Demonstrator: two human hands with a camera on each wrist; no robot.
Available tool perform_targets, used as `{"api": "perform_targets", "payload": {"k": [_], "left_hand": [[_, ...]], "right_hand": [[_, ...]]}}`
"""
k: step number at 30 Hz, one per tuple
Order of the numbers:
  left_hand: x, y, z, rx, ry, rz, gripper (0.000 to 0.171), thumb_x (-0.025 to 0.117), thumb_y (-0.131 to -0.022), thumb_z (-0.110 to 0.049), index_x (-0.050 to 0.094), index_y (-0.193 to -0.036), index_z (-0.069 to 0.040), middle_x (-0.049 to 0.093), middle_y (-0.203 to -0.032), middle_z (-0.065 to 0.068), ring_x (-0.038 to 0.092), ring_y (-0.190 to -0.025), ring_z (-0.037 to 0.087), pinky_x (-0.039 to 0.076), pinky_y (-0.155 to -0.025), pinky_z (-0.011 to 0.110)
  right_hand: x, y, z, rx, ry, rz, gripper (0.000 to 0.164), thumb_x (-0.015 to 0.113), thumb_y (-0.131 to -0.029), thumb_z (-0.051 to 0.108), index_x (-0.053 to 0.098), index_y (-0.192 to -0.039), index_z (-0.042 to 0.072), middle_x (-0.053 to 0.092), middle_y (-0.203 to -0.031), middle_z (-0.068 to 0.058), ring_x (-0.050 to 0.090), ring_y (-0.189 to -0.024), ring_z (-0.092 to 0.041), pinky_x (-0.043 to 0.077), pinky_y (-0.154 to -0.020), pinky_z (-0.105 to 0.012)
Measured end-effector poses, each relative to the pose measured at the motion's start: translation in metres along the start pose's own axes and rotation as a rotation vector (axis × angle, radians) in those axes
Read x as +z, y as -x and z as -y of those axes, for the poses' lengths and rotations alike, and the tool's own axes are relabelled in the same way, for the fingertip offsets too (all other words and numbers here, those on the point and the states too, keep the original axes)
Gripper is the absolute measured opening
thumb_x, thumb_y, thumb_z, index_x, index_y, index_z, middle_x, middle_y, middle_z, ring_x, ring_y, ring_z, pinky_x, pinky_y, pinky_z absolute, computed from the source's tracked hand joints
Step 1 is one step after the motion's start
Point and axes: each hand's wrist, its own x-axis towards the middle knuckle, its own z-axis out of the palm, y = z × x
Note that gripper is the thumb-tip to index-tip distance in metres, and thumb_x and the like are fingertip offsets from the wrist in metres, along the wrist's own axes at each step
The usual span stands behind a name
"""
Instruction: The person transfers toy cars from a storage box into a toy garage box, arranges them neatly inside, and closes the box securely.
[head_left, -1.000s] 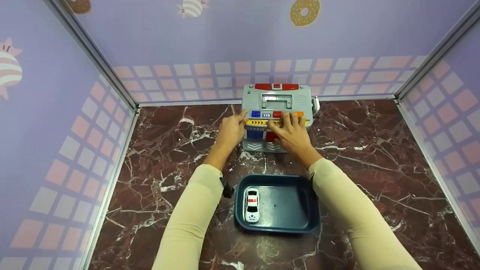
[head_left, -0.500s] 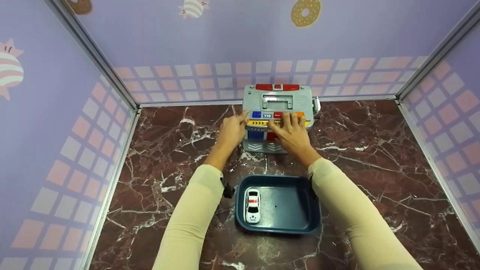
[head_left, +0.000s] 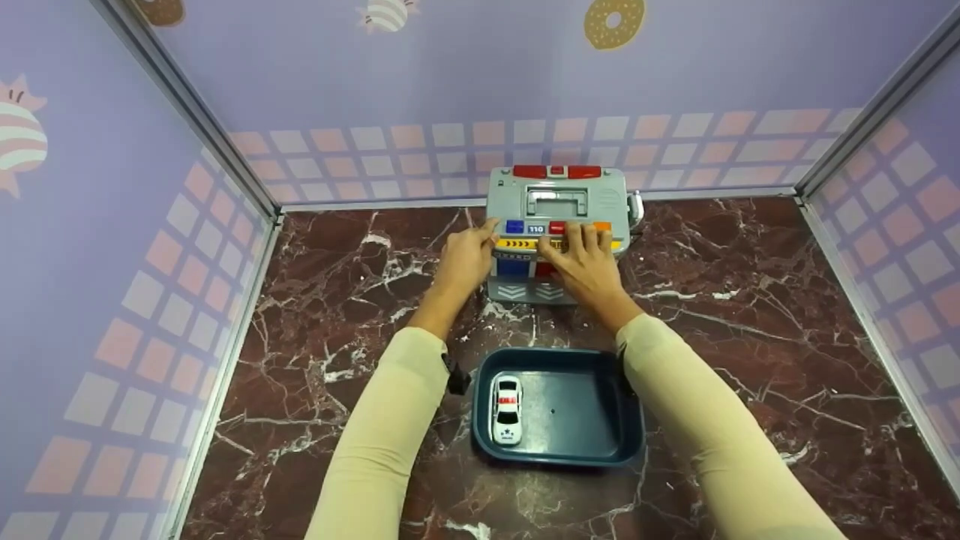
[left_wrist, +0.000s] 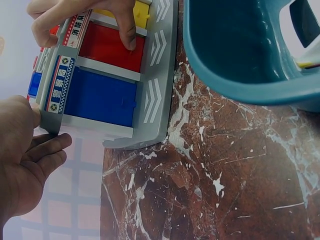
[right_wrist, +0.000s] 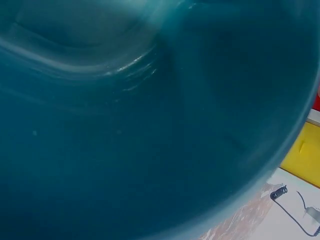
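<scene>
A grey toy police garage (head_left: 613,196) stands against the back wall, with red lights and a "110" sign on its roof. Blue (left_wrist: 100,97) and red (left_wrist: 112,47) doors show on its front in the left wrist view. My left hand (head_left: 465,261) grips the left front corner of the roof, thumb above and fingers below the edge. My right hand (head_left: 589,271) holds the front roof edge, fingers on top and thumb against the red door. In the right wrist view the tray's blue wall blocks sight of that hand.
A dark blue tray (head_left: 559,459) sits in front of the garage, between my forearms. Inside it, at the left, lies a white toy police car (head_left: 508,426). Purple patterned walls (head_left: 480,82) border the dark red marble-look surface (head_left: 337,300) at the back and both sides.
</scene>
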Motion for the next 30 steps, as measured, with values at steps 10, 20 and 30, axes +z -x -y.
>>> {"api": "perform_targets", "payload": {"k": [10, 20, 30], "left_hand": [[-0.0015, -0.0001, 0.0004, -0.010, 0.011, 0.008, 0.039, 0.060, -0.115, -0.031, 0.071, -0.150, -0.019, 0.075, -0.144, 0.010, 0.072, -0.135, 0.036, 0.058, -0.114, 0.054], [0.0010, 0.0001, 0.0020, 0.014, -0.005, 0.008, 0.037, 0.060, -0.115, -0.028, 0.073, -0.147, -0.015, 0.077, -0.140, 0.014, 0.073, -0.132, 0.039, 0.058, -0.113, 0.054], [0.0003, -0.0010, 0.0039, 0.040, 0.004, 0.001, 0.036, 0.060, -0.115, -0.025, 0.072, -0.148, -0.015, 0.079, -0.137, 0.014, 0.074, -0.131, 0.037, 0.059, -0.112, 0.053]], "right_hand": [[-0.0014, -0.0019, 0.0011, 0.005, -0.016, 0.004, 0.070, 0.094, -0.088, 0.036, 0.046, -0.138, 0.024, 0.046, -0.129, -0.022, 0.045, -0.113, -0.044, 0.042, -0.091, -0.059], [-0.0007, 0.0002, 0.0025, 0.022, -0.006, 0.011, 0.067, 0.091, -0.090, 0.031, 0.046, -0.139, 0.024, 0.046, -0.130, -0.023, 0.045, -0.112, -0.044, 0.043, -0.092, -0.059], [-0.0088, -0.0003, 0.0011, 0.018, -0.041, 0.078, 0.070, 0.092, -0.090, 0.036, 0.046, -0.141, 0.022, 0.046, -0.134, -0.025, 0.045, -0.116, -0.048, 0.041, -0.093, -0.063]]}}
